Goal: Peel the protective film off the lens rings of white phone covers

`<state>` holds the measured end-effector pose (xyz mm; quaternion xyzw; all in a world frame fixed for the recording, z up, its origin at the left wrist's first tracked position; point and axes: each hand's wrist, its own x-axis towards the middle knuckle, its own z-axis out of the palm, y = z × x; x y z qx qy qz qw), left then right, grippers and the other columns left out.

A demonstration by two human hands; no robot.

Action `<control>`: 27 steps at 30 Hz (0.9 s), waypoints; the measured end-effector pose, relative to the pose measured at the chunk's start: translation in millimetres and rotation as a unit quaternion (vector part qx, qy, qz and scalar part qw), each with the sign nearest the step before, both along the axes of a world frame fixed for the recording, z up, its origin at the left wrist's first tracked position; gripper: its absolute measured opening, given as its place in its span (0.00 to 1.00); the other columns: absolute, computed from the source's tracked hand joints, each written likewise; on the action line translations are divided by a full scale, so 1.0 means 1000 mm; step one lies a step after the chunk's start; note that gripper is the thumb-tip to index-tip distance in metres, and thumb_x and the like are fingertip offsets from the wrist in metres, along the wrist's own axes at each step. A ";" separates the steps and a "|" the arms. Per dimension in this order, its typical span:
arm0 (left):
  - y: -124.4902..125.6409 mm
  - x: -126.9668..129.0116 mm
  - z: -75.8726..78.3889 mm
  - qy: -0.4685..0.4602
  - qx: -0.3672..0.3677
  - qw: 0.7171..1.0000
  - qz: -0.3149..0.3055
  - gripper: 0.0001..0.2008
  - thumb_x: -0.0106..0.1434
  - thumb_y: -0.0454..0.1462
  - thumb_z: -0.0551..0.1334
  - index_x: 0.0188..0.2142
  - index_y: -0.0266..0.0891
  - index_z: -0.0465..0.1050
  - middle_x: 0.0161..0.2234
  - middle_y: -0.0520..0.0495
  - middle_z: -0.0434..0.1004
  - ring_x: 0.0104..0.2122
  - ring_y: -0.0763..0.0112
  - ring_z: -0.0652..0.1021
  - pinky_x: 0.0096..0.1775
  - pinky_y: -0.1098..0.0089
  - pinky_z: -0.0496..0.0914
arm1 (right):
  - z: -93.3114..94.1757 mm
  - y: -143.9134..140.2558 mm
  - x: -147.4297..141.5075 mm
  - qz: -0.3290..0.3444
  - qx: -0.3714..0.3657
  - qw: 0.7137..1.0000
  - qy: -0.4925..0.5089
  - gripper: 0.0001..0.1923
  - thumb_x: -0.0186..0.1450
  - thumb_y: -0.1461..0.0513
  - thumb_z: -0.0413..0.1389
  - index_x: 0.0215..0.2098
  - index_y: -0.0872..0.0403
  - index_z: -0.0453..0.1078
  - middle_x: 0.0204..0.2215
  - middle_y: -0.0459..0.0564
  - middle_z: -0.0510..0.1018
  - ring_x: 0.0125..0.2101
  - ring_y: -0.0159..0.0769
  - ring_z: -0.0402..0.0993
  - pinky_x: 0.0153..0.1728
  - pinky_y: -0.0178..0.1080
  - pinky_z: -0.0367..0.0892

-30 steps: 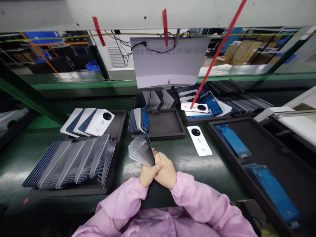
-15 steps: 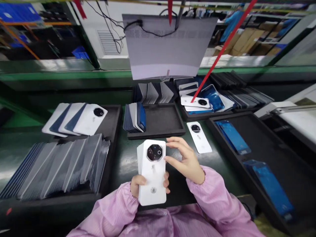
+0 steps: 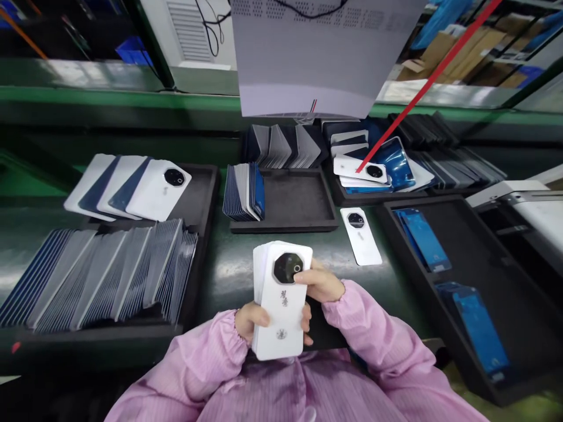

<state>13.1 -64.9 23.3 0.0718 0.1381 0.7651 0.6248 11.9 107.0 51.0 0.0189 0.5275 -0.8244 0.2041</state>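
Left hand (image 3: 251, 320) clasps stack of white rectangular phone-back panels (image 3: 281, 316) at dark-green glossy surface (image 3: 226, 264); right hand (image 3: 323, 284) pinches right edge, thumb touching black octagonal camera window (image 3: 284, 266). Loosened left grip could spill stack.

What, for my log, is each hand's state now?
Left hand: closed on stacked white phone back covers.
Right hand: closed, pinching the stack's upper right edge.

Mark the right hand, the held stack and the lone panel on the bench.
Right hand (image 3: 324, 284): head view, back of the hand.
Held stack (image 3: 282, 310): head view, white top face.
Lone panel (image 3: 361, 238): head view, middle of its white face.
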 end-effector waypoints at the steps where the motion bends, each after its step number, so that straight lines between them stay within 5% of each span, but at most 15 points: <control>1: 0.001 -0.001 0.001 -0.005 -0.023 1.000 0.012 0.27 0.43 0.40 0.65 0.45 0.34 0.71 0.40 0.39 0.75 0.42 0.51 0.76 0.45 0.52 0.68 | -0.003 0.000 0.001 -0.019 -0.007 1.000 -0.009 0.25 0.55 0.55 0.60 0.48 0.57 0.65 0.24 0.45 0.75 0.17 0.29 0.67 0.20 0.33 0.67; 3: 0.002 -0.002 0.002 0.003 -0.089 0.993 0.072 0.23 0.49 0.38 0.64 0.46 0.37 0.70 0.44 0.39 0.75 0.46 0.50 0.75 0.48 0.51 0.67 | -0.005 0.002 0.000 -0.091 0.006 0.996 0.001 0.23 0.54 0.58 0.60 0.46 0.56 0.65 0.25 0.44 0.75 0.16 0.28 0.66 0.20 0.33 0.67; 6: 0.005 -0.001 0.006 0.050 -0.161 0.980 0.110 0.21 0.51 0.36 0.66 0.46 0.38 0.70 0.43 0.38 0.76 0.43 0.49 0.76 0.43 0.51 0.70 | -0.004 0.010 -0.002 -0.189 0.047 0.979 0.051 0.29 0.50 0.61 0.63 0.49 0.53 0.61 0.39 0.49 0.76 0.33 0.36 0.74 0.35 0.38 0.71; 12: 0.010 0.004 0.009 0.101 -0.181 0.975 0.077 0.19 0.52 0.33 0.68 0.45 0.36 0.71 0.43 0.37 0.75 0.38 0.53 0.78 0.35 0.55 0.74 | 0.005 0.023 0.007 -0.160 0.209 0.957 0.119 0.39 0.52 0.59 0.64 0.58 0.51 0.52 0.52 0.55 0.68 0.47 0.43 0.69 0.46 0.46 0.67; 15: 0.013 0.007 0.009 0.109 -0.185 0.973 0.088 0.21 0.53 0.34 0.68 0.47 0.35 0.70 0.42 0.37 0.75 0.37 0.56 0.78 0.34 0.57 0.75 | 0.021 0.028 0.014 -0.246 0.361 0.865 0.248 0.37 0.55 0.60 0.63 0.59 0.48 0.53 0.58 0.54 0.60 0.56 0.45 0.60 0.54 0.51 0.60; 17: 0.015 0.008 0.008 0.116 -0.211 0.964 0.111 0.21 0.52 0.34 0.68 0.46 0.34 0.69 0.39 0.39 0.76 0.34 0.59 0.78 0.33 0.58 0.75 | 0.034 0.029 0.016 -0.279 0.457 0.781 0.323 0.24 0.58 0.63 0.61 0.52 0.48 0.64 0.54 0.52 0.65 0.55 0.45 0.60 0.55 0.52 0.58; 19: 0.015 0.010 0.006 0.129 -0.230 0.957 0.121 0.20 0.52 0.34 0.68 0.44 0.34 0.69 0.36 0.42 0.76 0.32 0.62 0.77 0.34 0.57 0.75 | 0.045 0.028 0.015 -0.247 0.519 0.734 0.362 0.11 0.60 0.65 0.59 0.42 0.49 0.70 0.45 0.51 0.71 0.50 0.43 0.65 0.51 0.49 0.63; 23: 0.012 0.011 0.000 0.199 -0.244 0.943 0.112 0.18 0.54 0.37 0.67 0.43 0.34 0.68 0.34 0.43 0.76 0.30 0.62 0.78 0.35 0.57 0.74 | 0.056 0.024 0.005 -0.173 0.551 0.729 0.369 0.03 0.61 0.66 0.58 0.34 0.52 0.71 0.36 0.50 0.73 0.40 0.39 0.68 0.42 0.44 0.67; 27: 0.008 0.009 -0.003 0.298 -0.305 0.894 0.137 0.18 0.55 0.38 0.66 0.45 0.35 0.68 0.39 0.42 0.77 0.37 0.59 0.78 0.41 0.59 0.72 | 0.065 0.024 -0.004 -0.140 0.541 0.748 0.359 0.05 0.58 0.69 0.60 0.31 0.54 0.70 0.34 0.50 0.73 0.38 0.38 0.67 0.41 0.43 0.66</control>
